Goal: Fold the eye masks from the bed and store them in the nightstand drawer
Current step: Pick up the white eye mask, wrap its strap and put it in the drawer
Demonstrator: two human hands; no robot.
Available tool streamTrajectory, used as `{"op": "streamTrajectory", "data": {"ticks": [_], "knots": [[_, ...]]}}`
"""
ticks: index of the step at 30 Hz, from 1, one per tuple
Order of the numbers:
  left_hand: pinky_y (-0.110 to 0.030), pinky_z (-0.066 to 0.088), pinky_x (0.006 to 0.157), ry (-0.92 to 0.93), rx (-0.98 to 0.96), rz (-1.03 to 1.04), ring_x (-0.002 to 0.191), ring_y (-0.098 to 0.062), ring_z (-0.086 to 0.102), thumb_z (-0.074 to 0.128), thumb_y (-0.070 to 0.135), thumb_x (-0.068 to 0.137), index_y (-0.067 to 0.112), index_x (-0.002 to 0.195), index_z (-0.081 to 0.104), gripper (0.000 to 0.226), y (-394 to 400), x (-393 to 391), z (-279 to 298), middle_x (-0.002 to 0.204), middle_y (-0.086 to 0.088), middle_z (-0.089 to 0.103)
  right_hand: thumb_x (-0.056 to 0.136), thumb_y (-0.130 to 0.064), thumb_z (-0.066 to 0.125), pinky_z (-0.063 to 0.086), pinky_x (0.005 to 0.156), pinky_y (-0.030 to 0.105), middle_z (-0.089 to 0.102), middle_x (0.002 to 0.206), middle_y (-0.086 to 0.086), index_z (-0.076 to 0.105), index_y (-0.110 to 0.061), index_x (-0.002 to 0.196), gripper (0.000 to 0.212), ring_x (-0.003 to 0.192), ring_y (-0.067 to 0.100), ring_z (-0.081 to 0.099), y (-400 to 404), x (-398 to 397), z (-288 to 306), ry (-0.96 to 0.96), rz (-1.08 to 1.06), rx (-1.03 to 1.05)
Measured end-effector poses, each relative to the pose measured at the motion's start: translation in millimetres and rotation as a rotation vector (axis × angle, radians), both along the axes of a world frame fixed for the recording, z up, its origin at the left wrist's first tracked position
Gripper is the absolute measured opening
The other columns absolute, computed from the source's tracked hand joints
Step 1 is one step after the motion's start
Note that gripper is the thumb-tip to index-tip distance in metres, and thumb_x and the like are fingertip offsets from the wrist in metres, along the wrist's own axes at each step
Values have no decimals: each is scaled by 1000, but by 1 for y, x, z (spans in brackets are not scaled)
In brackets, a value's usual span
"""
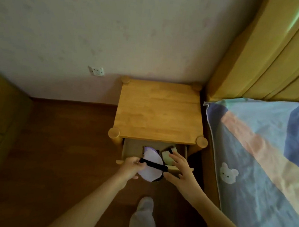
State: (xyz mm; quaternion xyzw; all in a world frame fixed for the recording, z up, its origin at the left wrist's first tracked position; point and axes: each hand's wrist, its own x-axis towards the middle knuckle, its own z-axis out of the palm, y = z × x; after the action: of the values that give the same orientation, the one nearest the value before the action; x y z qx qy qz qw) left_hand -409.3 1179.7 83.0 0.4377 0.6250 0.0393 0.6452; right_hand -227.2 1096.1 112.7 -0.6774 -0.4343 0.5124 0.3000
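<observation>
Two eye masks (151,165) (167,155), one nightstand (158,114), two hands (131,168) (180,167).

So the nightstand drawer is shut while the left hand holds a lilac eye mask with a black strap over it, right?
Not quite. The head view shows the drawer pulled open, not shut. The left hand does hold the lilac eye mask with a black strap over it.

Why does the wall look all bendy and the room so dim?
Head view: the wide-angle lens curves the pale wall and yellow padded headboard near the edges; light is dim and warm, the open wooden drawer sits in shadow, and the lavender eye mask looks slightly soft.
</observation>
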Motion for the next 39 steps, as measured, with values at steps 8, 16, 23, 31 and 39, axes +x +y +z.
{"op": "streamTrajectory", "data": {"ticks": [8, 16, 23, 31, 39], "knots": [[-45, 56, 77, 367, -105, 158, 91, -37, 59, 48, 12, 96, -6, 105, 58, 23, 103, 12, -184, 95, -16, 56, 90, -10, 60, 39, 82, 2, 45, 124, -11, 52, -33, 115, 35, 111, -5, 44, 60, 21, -150, -71, 52, -142], [-31, 36, 64, 627, -146, -50, 94, -32, 56, 29, 11, 102, -2, 130, 46, 35, 121, 19, -284, 128, -21, 53, 87, -4, 61, 43, 89, 15, 51, 121, -12, 59, -36, 105, 36, 115, -2, 49, 72, 26, -207, 67, 35, -220], [-37, 43, 80, 786, -167, -149, 116, -33, 54, 31, 12, 101, 2, 142, 34, 42, 129, 19, -312, 134, -18, 50, 87, -2, 61, 45, 79, 6, 54, 118, -13, 63, -30, 103, 32, 104, -16, 51, 76, 22, -214, 172, -42, -229], [-34, 51, 73, 847, -22, -372, 100, -29, 62, 47, 23, 94, 3, 132, 42, 44, 118, 25, -286, 116, -14, 60, 89, -12, 62, 41, 92, 12, 53, 120, -16, 59, -32, 115, 33, 110, -15, 46, 79, 26, -196, 123, -19, -191], [-31, 38, 65, 858, 138, -544, 77, -22, 56, 42, 38, 96, 20, 119, 46, 30, 117, 27, -160, 91, -4, 60, 93, -17, 56, 36, 79, 4, 49, 113, -25, 53, -33, 119, 30, 104, -15, 44, 102, 48, -109, 28, 26, -67]]}}
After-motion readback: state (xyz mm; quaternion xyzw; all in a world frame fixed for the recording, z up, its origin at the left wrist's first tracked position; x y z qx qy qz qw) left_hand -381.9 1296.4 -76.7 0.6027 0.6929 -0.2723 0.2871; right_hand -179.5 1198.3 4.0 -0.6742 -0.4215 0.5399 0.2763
